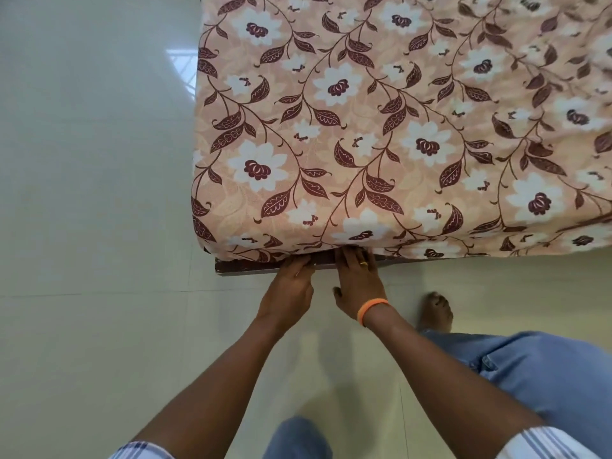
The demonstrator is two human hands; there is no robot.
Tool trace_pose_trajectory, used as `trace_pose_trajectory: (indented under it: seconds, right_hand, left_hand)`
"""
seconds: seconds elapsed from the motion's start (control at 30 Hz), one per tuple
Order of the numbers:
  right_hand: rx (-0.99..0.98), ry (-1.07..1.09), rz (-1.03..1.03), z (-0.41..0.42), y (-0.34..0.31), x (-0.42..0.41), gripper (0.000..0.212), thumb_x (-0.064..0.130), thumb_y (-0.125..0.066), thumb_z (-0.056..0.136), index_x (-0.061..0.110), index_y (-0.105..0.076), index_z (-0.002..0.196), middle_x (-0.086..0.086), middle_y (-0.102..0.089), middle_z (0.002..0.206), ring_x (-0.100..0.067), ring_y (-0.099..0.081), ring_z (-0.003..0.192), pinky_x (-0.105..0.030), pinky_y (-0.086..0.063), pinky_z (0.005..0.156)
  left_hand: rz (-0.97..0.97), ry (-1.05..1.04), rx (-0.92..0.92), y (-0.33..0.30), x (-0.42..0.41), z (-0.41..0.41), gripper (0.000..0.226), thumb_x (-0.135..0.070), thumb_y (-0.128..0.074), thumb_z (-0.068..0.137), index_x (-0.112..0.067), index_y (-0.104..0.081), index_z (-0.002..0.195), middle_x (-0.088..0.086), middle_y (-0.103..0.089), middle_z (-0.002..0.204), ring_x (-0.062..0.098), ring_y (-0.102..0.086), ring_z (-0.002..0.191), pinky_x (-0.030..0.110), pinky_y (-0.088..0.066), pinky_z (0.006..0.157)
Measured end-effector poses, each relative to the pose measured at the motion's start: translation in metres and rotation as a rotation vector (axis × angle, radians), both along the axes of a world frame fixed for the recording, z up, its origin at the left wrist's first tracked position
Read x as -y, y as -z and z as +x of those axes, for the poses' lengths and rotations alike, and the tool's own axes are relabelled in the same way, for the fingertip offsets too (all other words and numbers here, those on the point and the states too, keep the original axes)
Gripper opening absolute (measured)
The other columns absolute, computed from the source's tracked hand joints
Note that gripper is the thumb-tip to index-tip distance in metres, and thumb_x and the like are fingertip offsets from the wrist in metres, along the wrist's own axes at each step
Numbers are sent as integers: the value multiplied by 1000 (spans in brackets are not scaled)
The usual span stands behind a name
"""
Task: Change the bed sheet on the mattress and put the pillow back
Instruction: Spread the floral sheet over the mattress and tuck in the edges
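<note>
A peach bed sheet with white flowers and maroon leaves covers the mattress and hangs over its near edge. Under that edge a strip of dark wooden bed frame shows. My left hand reaches to the sheet's lower edge, its fingertips pushed in between sheet and frame. Right beside it, my right hand, with a ring and an orange wristband, lies flat against the frame, fingers slipped under the sheet's hem. The sheet is wrinkled at the far right. No pillow is in view.
Pale glossy floor tiles spread to the left of the bed and below it. My bare foot stands on the floor right of my hands, and my jeans-clad legs fill the lower right.
</note>
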State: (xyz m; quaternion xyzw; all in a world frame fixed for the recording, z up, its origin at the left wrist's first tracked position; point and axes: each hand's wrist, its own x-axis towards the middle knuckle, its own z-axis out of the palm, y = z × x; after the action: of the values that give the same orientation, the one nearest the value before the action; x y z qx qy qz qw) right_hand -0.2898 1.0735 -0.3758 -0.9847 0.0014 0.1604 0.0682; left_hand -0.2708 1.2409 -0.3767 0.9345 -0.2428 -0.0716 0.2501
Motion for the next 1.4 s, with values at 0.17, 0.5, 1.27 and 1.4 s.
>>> trace_pose_trajectory:
  seconds: [0.17,0.5,1.27,1.4]
  right_hand:
    - [84,-18,166,-3,-3,8,64,13,-63,82,-2,-43,141,-23,-46,143,-40,-41,135,-46,-30,116]
    - [185,148,48,-17,-5,0,69,16,-80,67,-3,-56,129,-21,-58,125,-38,-57,115,-43,-50,96]
    - [208,158,174,-44,-9,105,57,5,-72,63,8,-63,120,-14,-66,114,-36,-63,100,-41,-55,83]
    - [242,164,98,-38,-3,109,67,15,-78,60,7,-62,124,-11,-63,120,-31,-58,113,-44,-48,99]
  left_hand:
    - [145,-187,143,-3,-19,-14,52,-1,-69,70,0,-62,122,16,-63,119,34,-54,113,43,-48,99]
    - [324,-168,41,-1,-32,5,73,-17,-83,66,-2,-54,131,15,-58,129,33,-52,123,45,-45,106]
    - [179,158,-69,-18,143,-10,60,0,-61,78,-10,-54,136,11,-59,133,31,-55,121,42,-49,98]
    - [181,124,-74,-12,160,-12,70,0,-68,75,-5,-47,142,13,-53,142,31,-48,133,42,-38,111]
